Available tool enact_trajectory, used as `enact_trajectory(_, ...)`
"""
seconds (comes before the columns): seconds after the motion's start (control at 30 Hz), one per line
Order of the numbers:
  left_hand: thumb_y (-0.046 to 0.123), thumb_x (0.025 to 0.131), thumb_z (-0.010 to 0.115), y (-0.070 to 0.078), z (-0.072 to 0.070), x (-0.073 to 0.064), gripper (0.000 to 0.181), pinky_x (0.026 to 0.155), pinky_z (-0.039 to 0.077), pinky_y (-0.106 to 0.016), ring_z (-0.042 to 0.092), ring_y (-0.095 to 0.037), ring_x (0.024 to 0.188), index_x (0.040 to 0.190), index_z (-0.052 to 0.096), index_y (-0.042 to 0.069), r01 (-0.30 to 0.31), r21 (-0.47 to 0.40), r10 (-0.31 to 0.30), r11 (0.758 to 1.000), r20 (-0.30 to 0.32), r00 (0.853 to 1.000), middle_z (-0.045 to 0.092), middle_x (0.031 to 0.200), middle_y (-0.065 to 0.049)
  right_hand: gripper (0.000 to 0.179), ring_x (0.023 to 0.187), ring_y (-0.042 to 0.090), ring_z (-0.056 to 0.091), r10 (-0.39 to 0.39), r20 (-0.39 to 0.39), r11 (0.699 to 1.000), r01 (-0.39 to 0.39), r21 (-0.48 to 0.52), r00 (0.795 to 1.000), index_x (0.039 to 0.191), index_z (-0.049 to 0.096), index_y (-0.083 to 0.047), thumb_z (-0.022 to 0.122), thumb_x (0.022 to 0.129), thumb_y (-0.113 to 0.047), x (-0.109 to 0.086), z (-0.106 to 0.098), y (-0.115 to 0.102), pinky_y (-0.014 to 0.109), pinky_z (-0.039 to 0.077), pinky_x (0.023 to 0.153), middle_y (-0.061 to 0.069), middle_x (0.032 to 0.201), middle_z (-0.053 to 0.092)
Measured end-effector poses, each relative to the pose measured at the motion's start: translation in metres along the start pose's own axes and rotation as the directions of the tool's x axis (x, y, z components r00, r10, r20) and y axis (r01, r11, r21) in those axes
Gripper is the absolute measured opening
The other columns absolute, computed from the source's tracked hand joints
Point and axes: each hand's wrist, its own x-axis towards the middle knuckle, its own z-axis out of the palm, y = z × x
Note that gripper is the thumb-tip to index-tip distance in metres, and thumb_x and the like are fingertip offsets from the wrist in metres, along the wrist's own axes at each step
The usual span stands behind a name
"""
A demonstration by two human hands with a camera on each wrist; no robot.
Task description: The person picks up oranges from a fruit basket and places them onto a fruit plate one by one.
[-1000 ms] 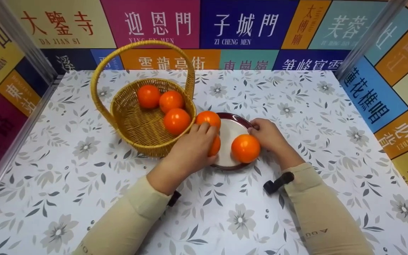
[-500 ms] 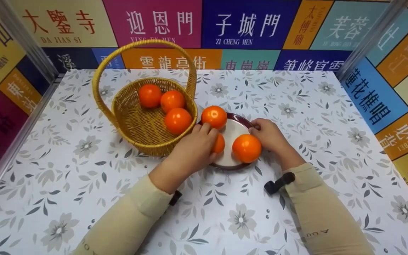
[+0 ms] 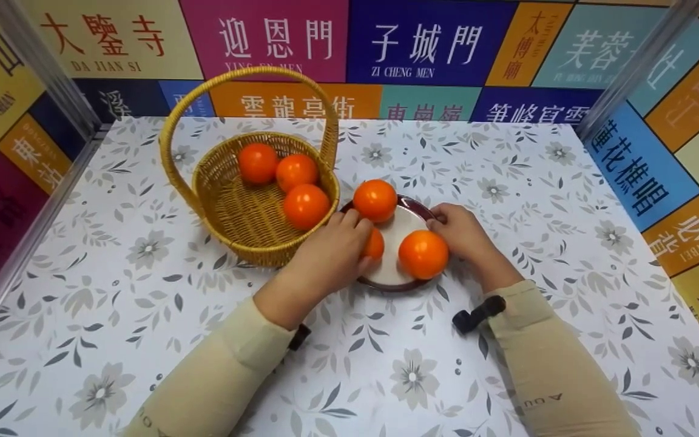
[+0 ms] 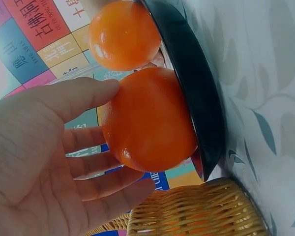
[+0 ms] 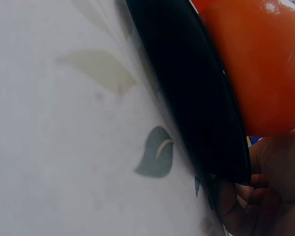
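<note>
My left hand [image 3: 334,249] is at the left side of a dark-rimmed plate [image 3: 395,276], its thumb and fingers around an orange [image 4: 150,120] that sits at the rim. In the head view the hand covers part of that fruit. A second orange [image 3: 375,200] rests at the back of the plate, and a third orange [image 3: 423,254] lies on its right side. My right hand [image 3: 462,237] grips the plate's right rim beside the third orange. The plate's dark outer side [image 5: 196,93] shows in the right wrist view, with fingers curled at its edge.
A yellow wicker basket [image 3: 228,240] with a tall arched handle [image 3: 167,136] stands left of the plate, close to my left hand. Three oranges [image 3: 306,206] lie inside it. Printed panels [image 3: 413,42] wall the back and sides of the flower-patterned table [image 3: 349,388].
The back orange has shifted right and slightly away on the plate. The orange at my left hand has moved slightly right. My right hand keeps its place on the rim.
</note>
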Motion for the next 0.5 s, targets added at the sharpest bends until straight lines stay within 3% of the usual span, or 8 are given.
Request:
enact_trajectory(0.13, 0.032, 0.097, 0.072, -0.0009, -0.0036, 0.0003, 0.045, 0.1, 0.055, -0.042, 0.059, -0.034, 0.111, 0.129, 0.058, 0.003, 0.009, 0.003, -0.009, 1.0, -0.003, 1.0, 0.058, 0.123, -0.016, 0.027, 0.104, 0.031, 0.06, 0.001, 0.005, 1.0, -0.001, 0.002, 1.0, 0.122, 0.066, 0.001, 0.055, 0.103, -0.015, 0.0005, -0.0005, -0.0012, 0.041, 0.048, 0.098, 0.02, 0.115, 0.069)
enact_trajectory(0.37, 0.033, 0.098, 0.071, -0.0023, -0.0035, 0.0022, 0.042, 0.099, 0.055, -0.042, 0.059, -0.033, 0.111, 0.127, 0.059, 0.005, 0.003, 0.024, -0.002, 1.0, -0.033, 0.999, 0.058, 0.121, -0.014, 0.026, 0.099, 0.03, 0.062, -0.065, -0.008, 0.997, 0.065, -0.031, 0.998, 0.119, 0.068, 0.001, 0.056, 0.103, -0.015, -0.0001, -0.0012, 0.0004, 0.036, 0.049, 0.087, 0.019, 0.113, 0.071)
enact_trajectory(0.5, 0.031, 0.099, 0.069, -0.0023, -0.0052, 0.0025, 0.04, 0.098, 0.055, -0.041, 0.059, -0.033, 0.111, 0.127, 0.059, 0.004, -0.007, 0.01, 0.007, 1.0, -0.039, 0.999, 0.058, 0.122, -0.014, 0.026, 0.1, 0.031, 0.062, -0.047, -0.004, 0.999, 0.047, -0.028, 0.999, 0.12, 0.067, 0.001, 0.056, 0.103, -0.016, -0.0002, 0.0004, 0.001, 0.039, 0.05, 0.09, 0.019, 0.113, 0.071)
